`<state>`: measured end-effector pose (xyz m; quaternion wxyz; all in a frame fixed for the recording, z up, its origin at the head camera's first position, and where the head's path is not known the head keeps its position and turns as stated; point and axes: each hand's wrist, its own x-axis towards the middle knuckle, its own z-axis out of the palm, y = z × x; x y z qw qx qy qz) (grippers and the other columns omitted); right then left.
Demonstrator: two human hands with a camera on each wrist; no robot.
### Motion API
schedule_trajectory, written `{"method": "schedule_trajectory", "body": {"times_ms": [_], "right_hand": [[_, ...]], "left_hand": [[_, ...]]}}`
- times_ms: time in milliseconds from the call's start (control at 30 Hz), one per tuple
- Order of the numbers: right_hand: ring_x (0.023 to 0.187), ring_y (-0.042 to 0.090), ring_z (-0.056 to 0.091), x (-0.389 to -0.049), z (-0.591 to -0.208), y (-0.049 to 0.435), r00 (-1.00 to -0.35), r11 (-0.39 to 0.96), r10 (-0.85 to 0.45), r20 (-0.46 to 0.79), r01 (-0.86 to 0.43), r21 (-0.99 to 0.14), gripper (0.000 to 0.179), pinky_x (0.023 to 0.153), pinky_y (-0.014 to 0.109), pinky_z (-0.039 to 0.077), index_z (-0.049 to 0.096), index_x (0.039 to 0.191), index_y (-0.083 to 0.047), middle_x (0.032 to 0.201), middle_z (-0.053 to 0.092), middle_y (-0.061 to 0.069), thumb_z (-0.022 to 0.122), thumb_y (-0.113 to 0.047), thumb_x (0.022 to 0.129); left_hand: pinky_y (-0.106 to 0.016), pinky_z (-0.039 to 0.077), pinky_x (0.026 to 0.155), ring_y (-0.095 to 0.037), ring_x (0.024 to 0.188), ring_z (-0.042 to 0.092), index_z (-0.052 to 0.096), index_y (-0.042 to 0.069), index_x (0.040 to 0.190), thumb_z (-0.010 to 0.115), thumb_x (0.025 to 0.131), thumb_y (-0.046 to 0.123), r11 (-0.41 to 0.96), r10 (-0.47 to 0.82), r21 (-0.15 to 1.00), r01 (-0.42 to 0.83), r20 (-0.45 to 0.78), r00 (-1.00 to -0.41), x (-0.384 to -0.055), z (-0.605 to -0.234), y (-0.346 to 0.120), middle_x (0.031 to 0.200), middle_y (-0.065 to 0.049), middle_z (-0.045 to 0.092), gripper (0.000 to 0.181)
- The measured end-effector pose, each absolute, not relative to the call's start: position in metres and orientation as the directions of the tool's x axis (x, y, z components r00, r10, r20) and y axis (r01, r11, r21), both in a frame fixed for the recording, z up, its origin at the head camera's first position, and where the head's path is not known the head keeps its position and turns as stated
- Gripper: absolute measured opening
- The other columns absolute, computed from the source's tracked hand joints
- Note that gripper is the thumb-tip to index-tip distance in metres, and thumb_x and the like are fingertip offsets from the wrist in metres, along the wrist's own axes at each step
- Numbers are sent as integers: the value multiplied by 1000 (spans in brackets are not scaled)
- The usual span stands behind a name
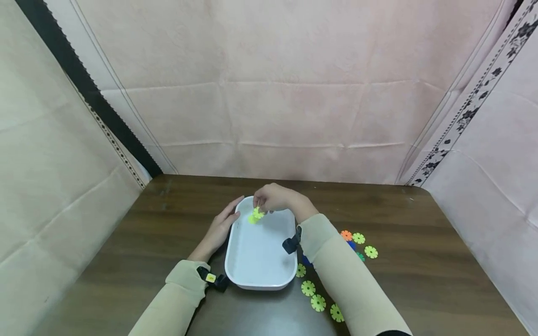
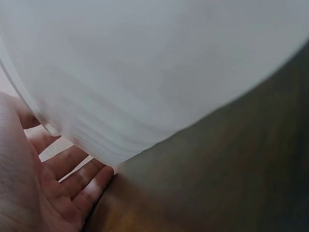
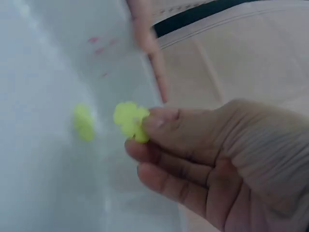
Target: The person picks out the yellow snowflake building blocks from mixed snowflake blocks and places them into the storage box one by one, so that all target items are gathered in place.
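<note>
My right hand (image 1: 275, 198) pinches a yellow-green flower-shaped disc (image 3: 130, 120) between thumb and fingertips, over the far left part of a white tray (image 1: 262, 254). Close beside that disc, a blurred yellow-green patch (image 3: 83, 123) shows against the tray's inner surface; whether it is a second disc or a reflection, I cannot tell. At the tray's far left corner, my left hand (image 1: 221, 227) holds the rim. Its thumb lies over the edge, and its fingers (image 2: 79, 179) stretch along the outer wall.
Right of the tray, several yellow-green discs (image 1: 318, 303) lie scattered on the brown wooden table (image 1: 420, 261). An orange disc (image 1: 346, 235), a green one (image 1: 360, 256) and blue ones (image 1: 351, 245) lie near my right forearm, which partly covers the group. Pale cloth (image 1: 294, 116) hangs behind the table.
</note>
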<state>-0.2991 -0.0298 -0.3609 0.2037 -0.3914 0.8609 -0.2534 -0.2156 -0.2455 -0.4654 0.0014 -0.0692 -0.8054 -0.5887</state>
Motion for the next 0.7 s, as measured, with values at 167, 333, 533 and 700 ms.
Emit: {"method": "schedule_trajectory", "body": {"times_ms": [167, 333, 533, 700], "right_hand": [[89, 16, 65, -301, -375, -30, -638, 621, -746, -189, -565, -544, 18, 79, 30, 55, 73, 109, -11, 99, 71, -2, 71, -5, 92], [100, 17, 63, -295, -371, -30, -651, 638, -739, -175, -592, -492, 22, 92, 38, 52, 73, 115, -10, 108, 70, 0, 71, -8, 94], [106, 17, 63, -289, -358, -22, -637, 618, -759, -133, -642, -454, 25, 93, 36, 53, 72, 119, -11, 113, 70, -1, 71, -18, 94], [100, 11, 66, -278, -346, 7, -615, 485, -785, 73, -683, -546, 22, 86, 31, 55, 73, 115, -14, 107, 72, -5, 69, -25, 96]], "left_hand": [[-63, 31, 110, -32, 144, 36, 36, 25, 157, 41, 108, 29, 279, 116, 952, 127, 98, -988, -214, -465, -244, 161, 0, 34, 49], [-62, 32, 110, -30, 142, 39, 37, 25, 156, 42, 108, 29, 283, 109, 949, 138, 111, -988, -215, -464, -244, 159, 3, 37, 49], [-62, 35, 108, -31, 140, 41, 38, 26, 156, 43, 107, 32, 277, 115, 951, 139, 111, -987, -213, -465, -245, 158, 2, 38, 49], [-62, 32, 110, -28, 141, 40, 39, 29, 155, 44, 107, 37, 265, 115, 954, 137, 110, -987, -213, -467, -245, 158, 4, 39, 49]]}}
